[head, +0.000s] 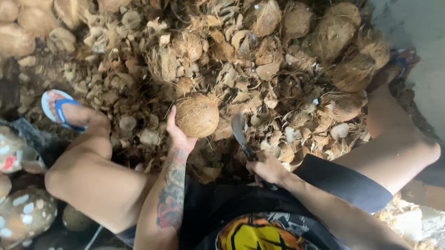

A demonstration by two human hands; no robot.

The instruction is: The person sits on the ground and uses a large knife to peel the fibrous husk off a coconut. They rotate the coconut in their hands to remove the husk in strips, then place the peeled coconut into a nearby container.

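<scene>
My left hand grips a round, brown, partly husked coconut from its left side, holding it over the heap of husk scraps. My right hand is closed around the handle of a short curved knife, whose blade points up just right of the coconut without touching it. My forearms reach out from my lap, where I sit with knees spread.
A thick pile of coconut husk pieces covers the ground ahead. Whole fibrous coconuts lie at the upper right and more at the upper left. Peeled coconuts sit at left. My foot wears a blue sandal. A grey wall stands at right.
</scene>
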